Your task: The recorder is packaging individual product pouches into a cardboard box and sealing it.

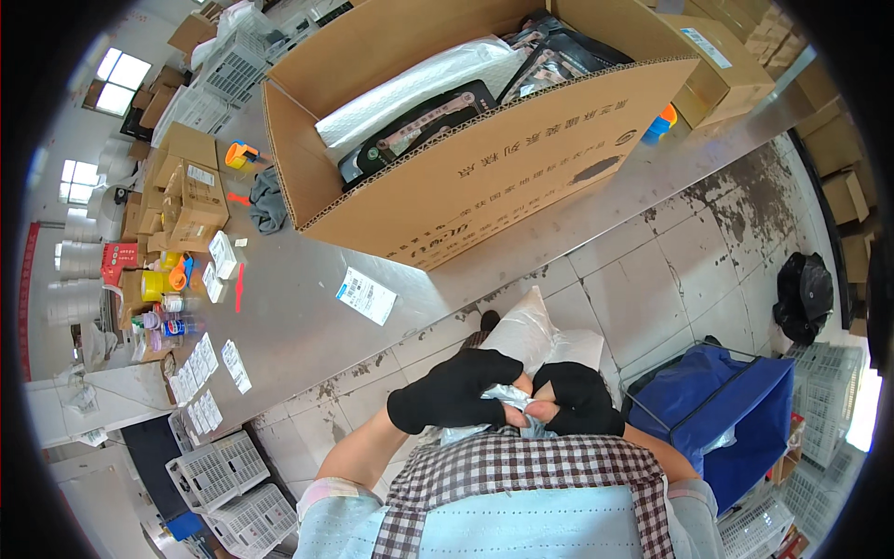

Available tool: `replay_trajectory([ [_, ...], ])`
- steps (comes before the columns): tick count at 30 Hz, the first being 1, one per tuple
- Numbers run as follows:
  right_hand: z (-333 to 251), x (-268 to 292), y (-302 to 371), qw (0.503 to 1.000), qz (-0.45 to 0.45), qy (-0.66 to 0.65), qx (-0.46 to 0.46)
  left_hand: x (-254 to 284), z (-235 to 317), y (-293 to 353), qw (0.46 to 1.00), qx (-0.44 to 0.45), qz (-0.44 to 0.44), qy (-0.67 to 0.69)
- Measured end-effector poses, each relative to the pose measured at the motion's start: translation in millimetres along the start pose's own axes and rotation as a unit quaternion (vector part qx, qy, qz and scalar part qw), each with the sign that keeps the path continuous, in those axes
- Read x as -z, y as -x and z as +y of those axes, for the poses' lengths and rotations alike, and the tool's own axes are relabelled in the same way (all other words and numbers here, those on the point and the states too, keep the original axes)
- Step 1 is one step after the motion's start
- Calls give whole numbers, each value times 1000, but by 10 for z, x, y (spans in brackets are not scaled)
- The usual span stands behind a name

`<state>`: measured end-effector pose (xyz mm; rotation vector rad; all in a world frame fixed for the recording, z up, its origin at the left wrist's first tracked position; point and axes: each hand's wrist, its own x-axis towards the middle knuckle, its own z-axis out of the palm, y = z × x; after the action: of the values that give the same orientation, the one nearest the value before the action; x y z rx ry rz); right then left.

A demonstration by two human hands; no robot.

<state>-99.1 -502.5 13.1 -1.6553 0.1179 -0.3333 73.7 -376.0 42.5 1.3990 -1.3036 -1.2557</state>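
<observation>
Both my hands wear black gloves and meet close to my chest. My left hand and my right hand are closed on the same crinkled clear plastic bag, pinching it between them. A larger white plastic-wrapped package lies just beyond my hands, over the tiled floor. My checked apron and light blue sleeves fill the lower edge.
A big open cardboard box of black packaged goods sits on the grey steel table, with a white label in front of it. Small boxes, bottles and label strips lie at left. A blue bag on a wire frame stands at right. White crates sit on the floor.
</observation>
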Motion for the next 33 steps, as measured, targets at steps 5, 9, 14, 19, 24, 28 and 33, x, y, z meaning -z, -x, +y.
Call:
replay_trajectory([
  [5,-32,-11,69,968,-21,-208,-138,-123,-52,38,961,117,-8,249],
  [9,-55,4,39,961,-15,-234,-148,-128,-53,35,956,116,18,270],
  [14,-100,40,-54,990,-1,-102,-96,58,88,-1,999,51,-8,-15],
  [19,-190,34,-42,990,-27,-104,-95,90,15,64,998,20,-62,-4],
  [24,-41,2,-54,993,-45,-77,-74,-149,-345,174,985,98,-32,138],
  [28,-63,-19,-11,993,-82,-69,-48,-354,-401,146,956,123,6,266],
  [33,-77,-16,-187,991,-89,-52,-80,-268,-431,111,955,120,6,270],
])
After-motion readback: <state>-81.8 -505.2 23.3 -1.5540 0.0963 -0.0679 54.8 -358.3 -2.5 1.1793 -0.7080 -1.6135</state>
